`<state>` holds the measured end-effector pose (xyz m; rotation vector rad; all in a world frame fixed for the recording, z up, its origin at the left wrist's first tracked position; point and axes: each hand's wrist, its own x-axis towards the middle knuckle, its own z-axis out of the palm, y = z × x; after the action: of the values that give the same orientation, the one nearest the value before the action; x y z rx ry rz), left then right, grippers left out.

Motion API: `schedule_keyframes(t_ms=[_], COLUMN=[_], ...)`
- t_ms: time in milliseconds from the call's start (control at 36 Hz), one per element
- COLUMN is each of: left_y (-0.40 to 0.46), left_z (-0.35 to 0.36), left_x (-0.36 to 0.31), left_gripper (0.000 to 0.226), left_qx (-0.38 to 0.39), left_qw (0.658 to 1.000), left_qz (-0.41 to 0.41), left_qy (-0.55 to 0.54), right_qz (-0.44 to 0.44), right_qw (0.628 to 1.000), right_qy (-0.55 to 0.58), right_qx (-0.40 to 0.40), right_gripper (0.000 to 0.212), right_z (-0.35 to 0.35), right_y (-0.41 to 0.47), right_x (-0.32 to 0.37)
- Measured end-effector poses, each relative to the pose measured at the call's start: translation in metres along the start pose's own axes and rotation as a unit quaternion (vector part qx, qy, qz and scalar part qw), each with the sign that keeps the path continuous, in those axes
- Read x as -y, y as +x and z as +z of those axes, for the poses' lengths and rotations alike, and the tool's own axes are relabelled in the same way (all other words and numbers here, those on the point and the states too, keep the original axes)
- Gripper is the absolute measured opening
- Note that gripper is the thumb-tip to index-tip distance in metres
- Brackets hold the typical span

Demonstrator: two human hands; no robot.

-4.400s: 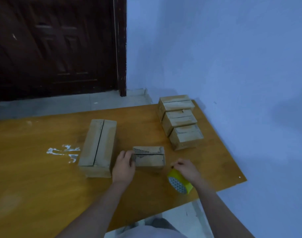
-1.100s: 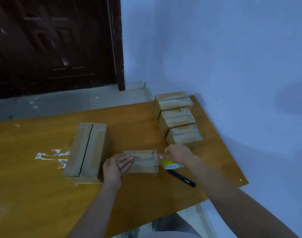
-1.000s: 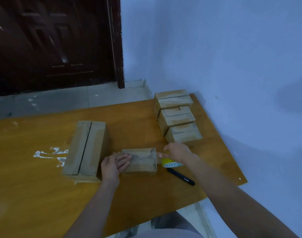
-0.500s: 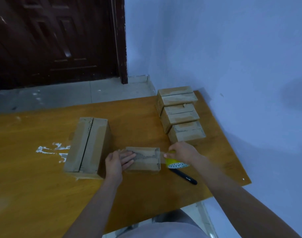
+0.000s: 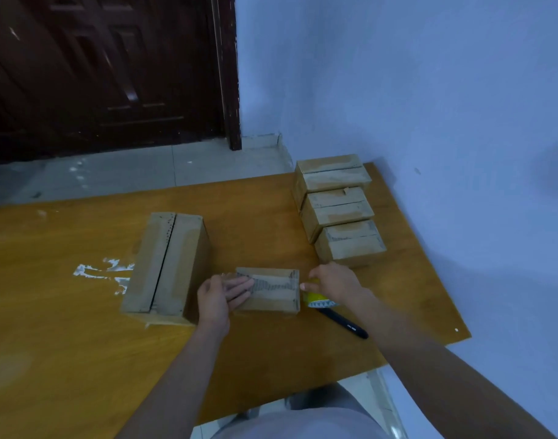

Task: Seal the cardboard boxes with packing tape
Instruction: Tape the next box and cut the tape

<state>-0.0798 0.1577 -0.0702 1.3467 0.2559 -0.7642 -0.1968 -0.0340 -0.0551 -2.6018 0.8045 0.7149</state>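
Plain room: panelled door [image 5: 106,71], tiled floor [image 5: 163,166]

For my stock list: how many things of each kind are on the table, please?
Small boxes: 4
Large box: 1
Tape roll: 1
Pen: 1
Total: 7

The right hand [image 5: 333,280] covers most of the yellow tape roll [image 5: 319,300]. Print on the black pen [image 5: 344,323] is too small to read. The table [image 5: 65,359] runs off the left edge.
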Motion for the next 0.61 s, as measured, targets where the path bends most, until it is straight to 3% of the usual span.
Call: schedule_keyframes(t_ms=[167, 250, 472, 611], left_y=[0.001, 0.001, 0.008, 0.016], left_z=[-0.004, -0.008, -0.01, -0.011], left_x=[0.001, 0.004, 0.01, 0.017], left_gripper=[0.022, 0.014, 0.021, 0.014], left_qx=[-0.03, -0.061, -0.092, -0.104], left_qw=[0.999, 0.993, 0.949, 0.927], left_qz=[0.02, 0.067, 0.132, 0.106], left_qy=[0.001, 0.079, 0.272, 0.343], right_qz=[0.003, 0.004, 0.009, 0.007], right_qw=[1.0, 1.0, 0.999, 0.999], right_qy=[0.008, 0.026, 0.045, 0.051], right_qx=[-0.002, 0.0, 0.011, 0.01], right_gripper=[0.054, 0.054, 0.057, 0.056], right_z=[0.005, 0.006, 0.009, 0.01], right_y=[0.001, 0.002, 0.005, 0.006], right_x=[-0.002, -0.003, -0.006, -0.007])
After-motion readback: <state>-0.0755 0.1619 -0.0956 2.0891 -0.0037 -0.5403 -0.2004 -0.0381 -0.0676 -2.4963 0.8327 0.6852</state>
